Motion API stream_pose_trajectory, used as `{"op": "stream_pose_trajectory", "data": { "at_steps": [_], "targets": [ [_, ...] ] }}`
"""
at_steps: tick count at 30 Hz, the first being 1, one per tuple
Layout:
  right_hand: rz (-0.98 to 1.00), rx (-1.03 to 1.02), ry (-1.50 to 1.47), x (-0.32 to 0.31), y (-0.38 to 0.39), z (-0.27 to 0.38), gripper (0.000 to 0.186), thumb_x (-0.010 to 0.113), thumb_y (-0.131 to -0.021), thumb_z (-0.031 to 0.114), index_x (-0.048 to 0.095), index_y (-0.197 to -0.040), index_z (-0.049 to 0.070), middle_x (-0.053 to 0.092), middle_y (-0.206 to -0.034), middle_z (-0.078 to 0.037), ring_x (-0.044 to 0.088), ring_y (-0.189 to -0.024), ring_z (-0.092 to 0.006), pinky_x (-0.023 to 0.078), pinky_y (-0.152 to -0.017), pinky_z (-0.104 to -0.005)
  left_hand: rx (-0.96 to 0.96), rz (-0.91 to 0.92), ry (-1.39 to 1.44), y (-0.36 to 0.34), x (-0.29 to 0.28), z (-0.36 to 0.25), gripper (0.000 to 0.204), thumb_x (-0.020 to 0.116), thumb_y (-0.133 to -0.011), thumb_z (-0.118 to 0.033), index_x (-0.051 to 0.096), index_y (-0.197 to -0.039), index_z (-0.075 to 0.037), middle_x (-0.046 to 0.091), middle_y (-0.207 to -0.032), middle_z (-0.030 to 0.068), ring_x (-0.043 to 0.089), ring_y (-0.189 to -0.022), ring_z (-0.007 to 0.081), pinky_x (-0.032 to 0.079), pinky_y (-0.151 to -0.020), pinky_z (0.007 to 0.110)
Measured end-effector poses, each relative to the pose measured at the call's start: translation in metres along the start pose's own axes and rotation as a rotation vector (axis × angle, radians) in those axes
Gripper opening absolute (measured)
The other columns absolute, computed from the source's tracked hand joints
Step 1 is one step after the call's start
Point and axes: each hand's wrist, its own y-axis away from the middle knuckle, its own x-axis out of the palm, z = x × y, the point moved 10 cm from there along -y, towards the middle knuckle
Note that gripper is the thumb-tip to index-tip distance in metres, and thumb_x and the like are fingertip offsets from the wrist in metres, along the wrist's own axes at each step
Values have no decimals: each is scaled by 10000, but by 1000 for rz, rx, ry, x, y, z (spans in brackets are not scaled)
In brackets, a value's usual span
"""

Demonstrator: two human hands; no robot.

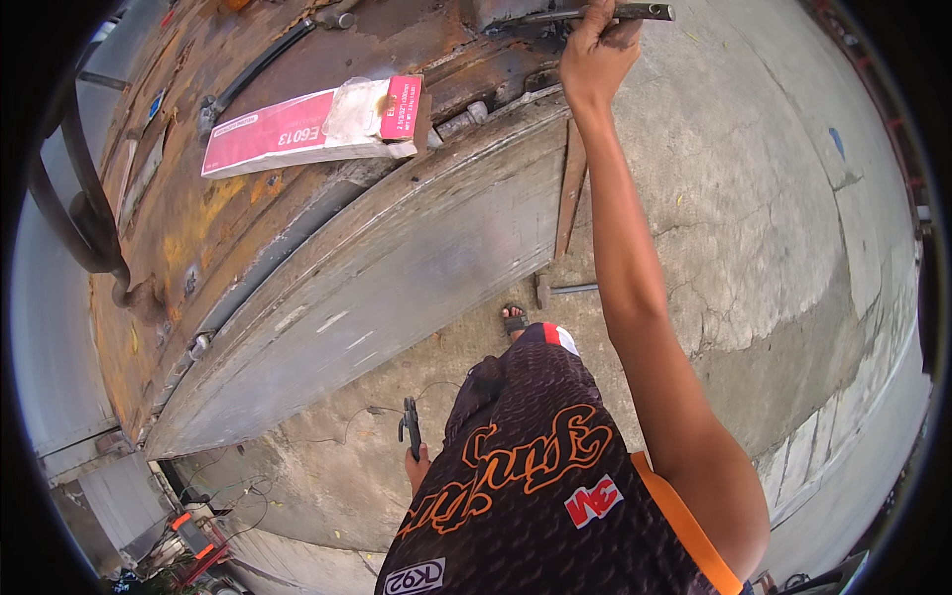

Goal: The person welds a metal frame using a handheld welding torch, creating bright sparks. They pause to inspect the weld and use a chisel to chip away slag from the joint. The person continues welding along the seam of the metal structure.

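My right hand [600, 61], arm stretched forward, is closed around a dark metal bar [650, 12] at the far edge of a rusty metal surface [233, 203]. The bar's right end is round with a small hole; its left part lies over the rusty metal. Low beside my body, my left hand [417, 464] grips a black welding electrode holder [411, 424], its jaws pointing up. My fingers there are partly hidden by my shirt. A torn pink and white carton [273, 133] rests on the rusty surface, left of my right hand.
A black-handled tool [260, 67] lies behind the carton. Dark curved metal bars [87, 198] rise at the left. A grey metal panel [397, 288] drops from the near edge. On the concrete floor [734, 198] lies a hammer [567, 290]; an orange machine [192, 534] with cables stands lower left.
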Motion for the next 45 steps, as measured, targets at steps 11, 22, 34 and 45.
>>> {"op": "stream_pose_trajectory", "data": {
  "at_steps": [11, 22, 34, 45],
  "targets": [
    [-99, -110, -134, -11, 5, 10, 332, 518, -1049, 304, 512, -968, -17, 506, -693, -86, 448, -591, -191, 389, -550, -371, -96, 28, -47, 5, -5, -7, 502, 545, -1007, -502, 557, -1039, -1, 437, -694, 30, 423, -542, 139, 376, -512, 343],
    [-187, -63, -195, -10, 0, 12, 321, 493, -1066, 298, 495, -944, 1, 464, -683, -41, 436, -594, -147, 379, -534, -336, -29, -74, 13, 9, -9, -6, 522, 552, -999, -514, 563, -1049, 5, 454, -720, 35, 412, -540, 133, 369, -510, 326],
    [-50, 91, -499, 1, 17, -14, 344, 459, -1073, 363, 362, -943, 59, 478, -674, -18, 499, -533, -82, 395, -451, -238, -104, -69, 9, 19, -14, 12, 493, 552, -1008, -467, 563, -1067, 22, 452, -712, 40, 428, -572, 151, 374, -532, 347],
    [-144, 42, -404, -15, 22, 1, 392, 498, -1047, 434, 388, -967, 66, 476, -627, -9, 487, -539, -87, 396, -455, -243, -92, -157, 26, 19, -24, 31, 488, 564, -998, -478, 563, -985, 10, 438, -685, 46, 407, -536, 155, 361, -511, 353]
  ]
}}
